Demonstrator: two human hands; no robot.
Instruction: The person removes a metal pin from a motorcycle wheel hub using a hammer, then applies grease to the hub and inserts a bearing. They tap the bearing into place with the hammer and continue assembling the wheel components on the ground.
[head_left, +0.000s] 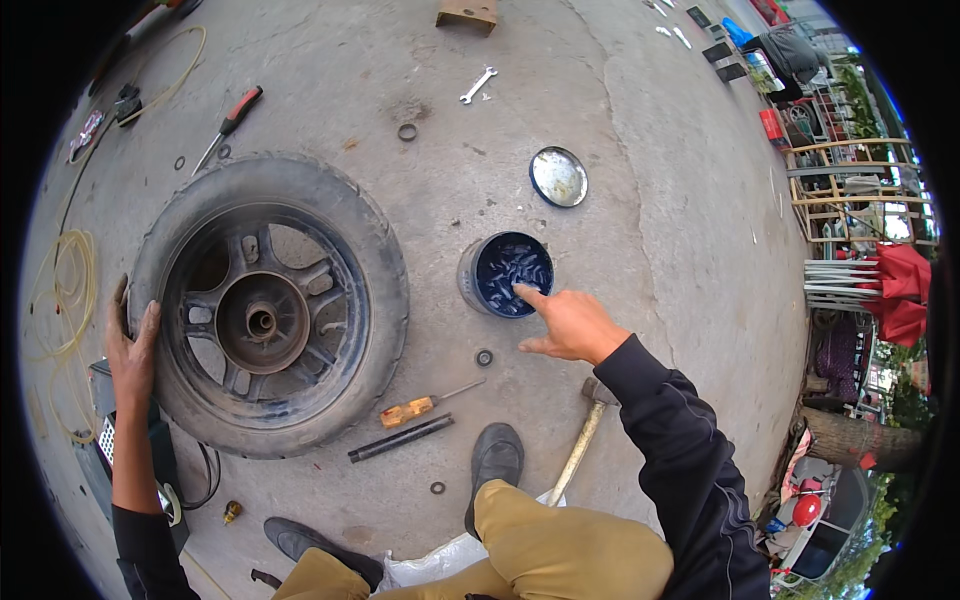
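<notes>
The left hand [133, 358] grasps with its fingers [149, 325] the left edge of a motorcycle wheel [262, 292], which lies flat on the concrete ground [700, 240]; the wheel's underside is hidden. The right hand [578, 325] stretches its index finger [533, 297] into an open tin [467, 280] of dark blue grease [512, 262], right of the wheel. The fingertip is hard to make out, and whether the folded fingers are clenched upon something, one cannot tell. The hammer [578, 445] has its handle end behind the knee [560, 540]. Between wheel and shoe [497, 457] lie a yellow-handled screwdriver [410, 411] and a black bar [402, 438]; beyond the tin, its round lid [559, 177] and an open-ended wrench [479, 86].
</notes>
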